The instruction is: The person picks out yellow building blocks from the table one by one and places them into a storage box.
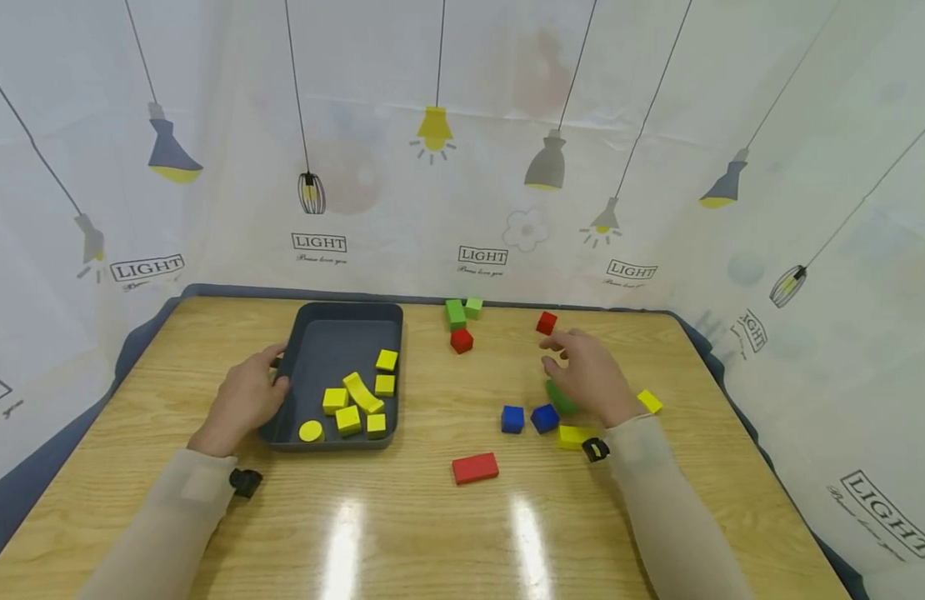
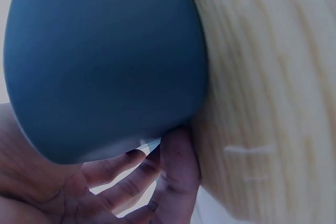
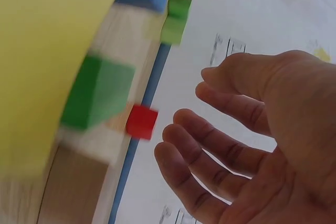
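My left hand (image 1: pixel 243 400) grips the left rim of a dark grey tray (image 1: pixel 312 350). In the left wrist view, its fingers (image 2: pixel 178 166) lie against the tray's outer wall (image 2: pixel 105 66). Several yellow blocks (image 1: pixel 347 420) and a yellow round piece (image 1: pixel 311 431) lie inside the tray, mostly at its front and right. Over the table's right side hovers my right hand (image 1: pixel 590 375), fingers loosely bent and holding nothing. Just beyond its fingertips is a red cube (image 1: pixel 547 323). Beneath the hand lies a green block (image 1: pixel 560 397), partly hidden.
Two blue cubes (image 1: pixel 512 419) and a yellow block (image 1: pixel 575 437) lie near the right wrist, with another yellow block (image 1: pixel 649 402) further right. A red rectangular block (image 1: pixel 475 468) lies in front. Green blocks (image 1: pixel 455 314) and a red block (image 1: pixel 462 341) stand near the back edge.
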The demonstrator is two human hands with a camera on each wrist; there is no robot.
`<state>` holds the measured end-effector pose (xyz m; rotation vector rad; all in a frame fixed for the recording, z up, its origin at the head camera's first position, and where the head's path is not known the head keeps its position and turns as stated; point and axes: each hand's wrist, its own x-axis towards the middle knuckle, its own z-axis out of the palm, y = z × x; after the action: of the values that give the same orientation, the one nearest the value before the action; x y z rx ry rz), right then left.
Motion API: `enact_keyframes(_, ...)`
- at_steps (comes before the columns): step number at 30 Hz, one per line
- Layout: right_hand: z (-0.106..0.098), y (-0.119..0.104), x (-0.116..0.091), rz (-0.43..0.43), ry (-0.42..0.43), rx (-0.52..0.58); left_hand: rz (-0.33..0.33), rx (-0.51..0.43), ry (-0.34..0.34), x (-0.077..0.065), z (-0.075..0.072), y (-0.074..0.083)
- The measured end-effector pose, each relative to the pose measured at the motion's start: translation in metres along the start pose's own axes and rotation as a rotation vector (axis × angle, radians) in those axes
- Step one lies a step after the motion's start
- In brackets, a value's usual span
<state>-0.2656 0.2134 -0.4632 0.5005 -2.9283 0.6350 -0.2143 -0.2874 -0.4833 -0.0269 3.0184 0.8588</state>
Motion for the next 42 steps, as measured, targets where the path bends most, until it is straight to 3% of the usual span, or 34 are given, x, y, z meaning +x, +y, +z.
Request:
enact_keyframes(9,-0.01,0.039,-0.008,0.108,-0.028,-0.013,-0.001,-0.001,0.007,-0.001,-0.001,0.0)
enact_keyframes(17,-0.013,0.064,-0.014,0.118,-0.063,-0.045,0.007,-0.009,0.011,-0.002,-0.001,0.001)
enact_keyframes(26,-0.013,0.067,-0.014,0.18,-0.13,-0.044,-0.001,-0.007,0.013,-0.002,-0.001,0.001)
enact_keyframes(35,-0.015,0.064,-0.016,0.169,-0.165,-0.025,0.001,-0.006,0.013,-0.003,-0.001,0.001)
enact_keyframes(42,-0.018,0.06,-0.017,0.208,-0.208,-0.022,-0.004,-0.006,0.012,-0.003,-0.001,0.002)
